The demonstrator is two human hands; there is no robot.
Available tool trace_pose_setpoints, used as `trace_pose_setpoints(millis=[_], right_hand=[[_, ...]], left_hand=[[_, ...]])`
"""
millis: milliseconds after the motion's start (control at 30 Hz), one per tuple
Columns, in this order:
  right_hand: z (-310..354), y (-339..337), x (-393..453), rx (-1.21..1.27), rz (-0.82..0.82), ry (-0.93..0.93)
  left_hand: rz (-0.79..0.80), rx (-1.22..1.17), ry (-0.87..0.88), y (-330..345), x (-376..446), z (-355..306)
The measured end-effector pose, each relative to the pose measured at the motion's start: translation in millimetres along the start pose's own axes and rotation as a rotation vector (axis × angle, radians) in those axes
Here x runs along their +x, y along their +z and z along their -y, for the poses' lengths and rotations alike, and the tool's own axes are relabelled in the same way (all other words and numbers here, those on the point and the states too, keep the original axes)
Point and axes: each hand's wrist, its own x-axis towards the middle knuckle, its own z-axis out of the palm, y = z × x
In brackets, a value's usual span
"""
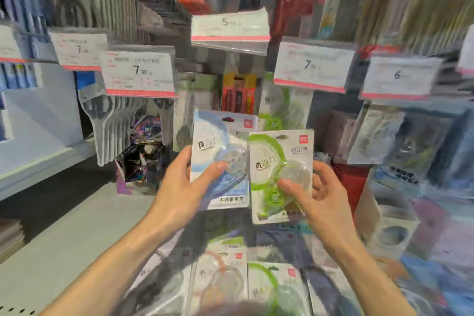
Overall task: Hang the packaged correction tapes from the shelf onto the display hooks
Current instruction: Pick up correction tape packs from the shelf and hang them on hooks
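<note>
Blue-printed correction tape pack (220, 159) pinched in left hand (179, 187), thumb on blister. Green pack (280, 174) alongside, edges overlapping, pinched in right hand (320, 195). Below both grips: more packs on shelf (64, 251). Above: price tags (138, 72).

Price tags read 7.90 (139, 70), 5 (229, 24), 7 (310, 65) and 6 (398, 75); package print is too blurred.

We see a blue-swirled pack (220, 159), a green-swirled pack (280, 174), and white price tags (138, 72), seemingly red-edged.
</note>
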Motion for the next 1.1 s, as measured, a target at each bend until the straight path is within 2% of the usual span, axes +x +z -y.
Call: trace_pose_setpoints(millis=[167, 433, 867, 1100], right_hand=[[10.6, -41.1, 3.5, -0.06, -0.093, -0.114], [20.7, -65.2, 10.0, -0.071, -0.062, -0.12], [53.3, -24.6, 35.2, -0.127, 0.022, -0.282], [67.0, -6.8, 55.6, -0.112, -0.023, -0.277]], left_hand=[[0.074, 0.037, 0.056, 22.7, 8.2, -24.4], [0.157, 0.02, 0.153, 37.3, 12.6, -58.2], [0.105, -0.025, 0.32, 17.2, 15.4, -87.8], [0.111, -0.033, 0.326, 12.4, 18.0, -87.6]])
